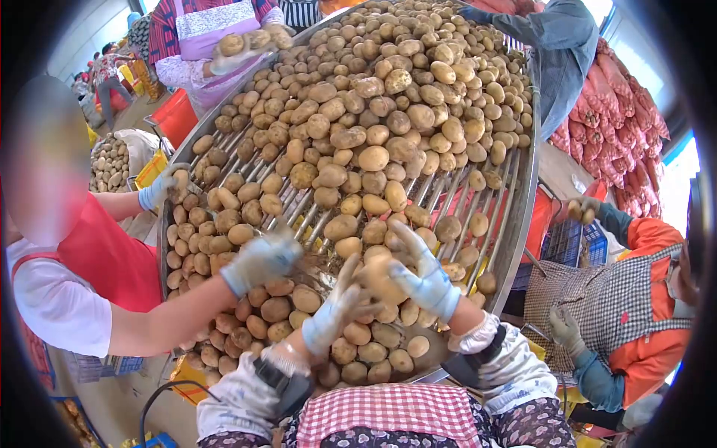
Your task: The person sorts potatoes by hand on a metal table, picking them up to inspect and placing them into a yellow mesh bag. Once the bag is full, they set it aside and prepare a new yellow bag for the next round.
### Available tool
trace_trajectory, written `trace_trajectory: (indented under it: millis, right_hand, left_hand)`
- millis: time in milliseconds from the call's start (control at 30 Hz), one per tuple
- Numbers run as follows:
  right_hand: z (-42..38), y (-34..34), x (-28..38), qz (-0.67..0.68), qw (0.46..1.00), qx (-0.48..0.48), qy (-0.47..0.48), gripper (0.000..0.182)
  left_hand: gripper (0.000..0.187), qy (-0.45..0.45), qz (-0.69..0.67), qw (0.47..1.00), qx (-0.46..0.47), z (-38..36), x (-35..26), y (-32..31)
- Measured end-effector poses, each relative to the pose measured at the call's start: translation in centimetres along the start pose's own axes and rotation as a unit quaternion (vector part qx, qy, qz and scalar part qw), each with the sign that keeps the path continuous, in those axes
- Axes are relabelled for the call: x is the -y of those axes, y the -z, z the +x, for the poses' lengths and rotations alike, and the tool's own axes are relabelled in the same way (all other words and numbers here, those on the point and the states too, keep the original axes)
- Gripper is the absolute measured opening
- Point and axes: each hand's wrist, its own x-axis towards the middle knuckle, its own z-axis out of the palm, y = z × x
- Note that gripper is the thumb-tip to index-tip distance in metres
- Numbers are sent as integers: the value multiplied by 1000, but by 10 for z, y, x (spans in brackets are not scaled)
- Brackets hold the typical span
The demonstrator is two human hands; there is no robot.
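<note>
In the head view, my left hand, in a pale blue-and-white glove, reaches over the near end of a potato heap. Its fingers are spread at the left side of a blurred potato. My right hand, gloved alike, has its fingers stretched out, with the thumb against or just beside that potato's right edge. The potato seems to be between my two hands, above the others; whether either hand grips it I cannot see. Loose potatoes lie under my wrists, and a larger pile rises beyond my fingertips.
Metal rollers show between potatoes inside a steel-rimmed table. At left, a co-worker's blurred gloved hand reaches in close to my left hand. Other people stand opposite and at right. Pink sacks are stacked behind.
</note>
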Motion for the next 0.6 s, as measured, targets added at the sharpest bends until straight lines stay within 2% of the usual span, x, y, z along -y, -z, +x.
trace_trajectory:
  millis: [33,67,100,133,200,233,267,333,367,400,467,500,533,567,600]
  right_hand:
    - [6,-4,2,6,998,-2,62,50]
    - [19,2,-5,5,998,-1,64,50]
    - [38,15,-19,-136,990,-26,26,51]
    - [54,25,-30,-273,961,-50,-14,51]
    - [78,35,-37,-370,920,-48,-123,56]
    - [92,34,-38,-430,894,-27,-125,60]
    - [105,31,-52,-451,883,-9,-128,64]
    - [126,18,-76,-405,899,23,-167,68]
    - [135,15,-82,-448,880,23,-155,68]
    - [142,17,-93,-405,898,21,-171,67]
    - [140,23,-71,-318,931,51,-174,65]
    - [130,18,-50,-258,949,26,-181,55]
    - [119,16,-50,-264,947,23,-182,55]
    - [105,17,-51,-7,991,10,-136,51]
    - [91,20,-51,250,965,-6,-76,49]
  left_hand:
    - [72,78,-73,994,33,10,-8,-2]
    - [67,150,-146,976,65,17,-12,-2]
    - [56,147,-87,985,21,18,-7,1]
    - [56,147,-90,985,21,13,-2,6]
    - [53,141,-151,978,19,1,1,24]
    - [53,161,-122,979,28,-1,-7,29]
    - [53,161,-125,979,21,1,-4,37]
    - [54,179,-163,970,-23,2,-1,51]
    - [55,148,-142,977,-59,5,-2,48]
    - [55,148,-142,976,-72,8,-9,45]
    - [53,83,-143,982,-91,16,-17,43]
    - [48,114,-229,964,-68,20,-8,54]
    - [48,116,-233,963,-63,25,-7,53]
    - [47,99,-235,963,-87,31,-6,50]
    - [46,82,-235,962,-109,37,-6,46]
